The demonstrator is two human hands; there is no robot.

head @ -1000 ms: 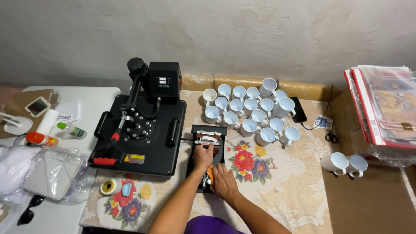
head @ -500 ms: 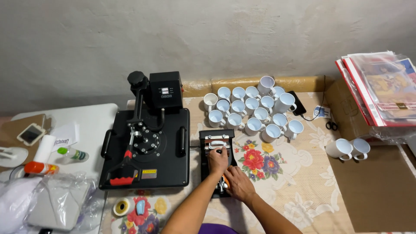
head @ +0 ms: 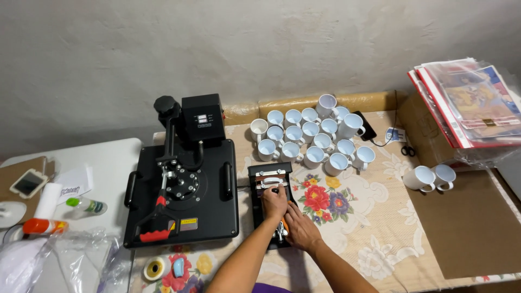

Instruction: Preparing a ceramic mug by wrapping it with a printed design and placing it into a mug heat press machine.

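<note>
A small black mug-press attachment (head: pixel 267 179) lies on the flowered tablecloth, right of a large black heat press (head: pixel 184 184). My left hand (head: pixel 274 202) rests on top of the attachment, fingers curled over its middle near a black knob. My right hand (head: pixel 302 230) lies on the attachment's near end, fingers closed around its metal and orange lever part. A cluster of several white mugs (head: pixel 315 138) stands behind the attachment. Two more white mugs (head: pixel 430 177) stand apart at the right.
A stack of printed sheets in plastic (head: pixel 467 103) sits on a cardboard box at the right. Scissors (head: pixel 408 150) and a black phone (head: pixel 367 126) lie near the mugs. Tape rolls (head: pixel 156 268) lie at the front. The white side table holds a phone (head: pixel 28 183), bottle and bags.
The view has shifted, so the table now sits lower and further right in frame. Both hands stay on the mug-press attachment, barely moved.
</note>
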